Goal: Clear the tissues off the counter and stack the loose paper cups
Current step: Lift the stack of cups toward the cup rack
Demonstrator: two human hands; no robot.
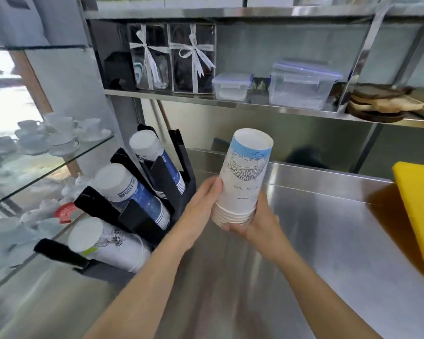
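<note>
I hold a stack of nested paper cups (242,177), white with a blue band and a line drawing, above the steel counter (316,241). The stack is upside down, its bottom facing up and several rims bunched at the lower end. My left hand (201,206) grips its left side. My right hand (257,221) cups the rims from below and the right. No tissues show on the counter.
A black cup dispenser rack (154,216) at the left holds three slanted cup stacks (137,194). A yellow board (421,211) lies at the right edge. Glass shelves with white teacups (47,138) stand far left. Steel shelves behind carry plastic boxes (301,84) and wooden plates (382,104).
</note>
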